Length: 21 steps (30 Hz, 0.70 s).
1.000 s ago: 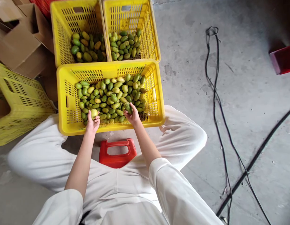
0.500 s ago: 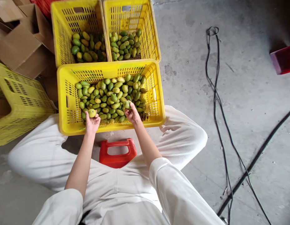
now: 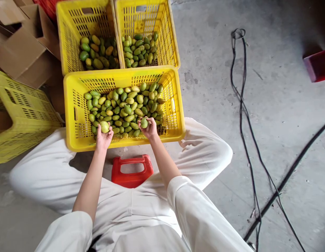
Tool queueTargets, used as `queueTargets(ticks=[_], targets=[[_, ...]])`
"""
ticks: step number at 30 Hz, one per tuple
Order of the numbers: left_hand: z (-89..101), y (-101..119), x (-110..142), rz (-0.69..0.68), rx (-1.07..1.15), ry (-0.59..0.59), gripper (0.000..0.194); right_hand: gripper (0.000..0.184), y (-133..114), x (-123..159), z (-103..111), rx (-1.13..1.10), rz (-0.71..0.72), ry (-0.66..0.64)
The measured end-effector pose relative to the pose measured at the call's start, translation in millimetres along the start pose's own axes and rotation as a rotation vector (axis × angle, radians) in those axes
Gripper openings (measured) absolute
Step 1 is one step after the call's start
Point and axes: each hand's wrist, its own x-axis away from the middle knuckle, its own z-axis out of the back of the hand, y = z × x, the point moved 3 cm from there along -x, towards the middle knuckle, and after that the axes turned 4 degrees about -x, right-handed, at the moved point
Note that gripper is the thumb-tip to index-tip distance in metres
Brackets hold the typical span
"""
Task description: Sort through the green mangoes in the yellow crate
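Over the near edge of a yellow crate, my left hand holds a pale yellow-green mango with its end turned up. A greener mango is gripped in my right hand, above the crate's near right part. Many small green and yellowish mangoes are heaped in the crate below both hands. Some of the heap is hidden by my hands.
Two more yellow crates with mangoes adjoin the far side. Another yellow crate and cardboard boxes lie left. A red stool is between my legs. Black cables cross the floor at right.
My right hand has turned the green mango so its end faces up, drawing it slightly nearer. The left hand has tilted its mango a little and barely shifted.
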Motion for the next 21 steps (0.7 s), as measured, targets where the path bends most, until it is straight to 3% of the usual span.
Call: queueTargets(ticks=[9,13,21], targets=[[-2.3,-2.0,0.2,0.038,-0.034,-0.027,0.021,0.018,-0.6,4.3,-8.7,0.058,-0.016,-0.144],[-1.5,-2.7,-0.3,0.037,-0.084,-0.07,0.022,0.034,-0.7,2.6,-8.1,0.085,-0.054,-0.147],[3.3,-0.6,5.3,0.112,-0.073,0.025,0.014,0.017,6.1,-6.4,0.1,0.127,-0.077,-0.058]])
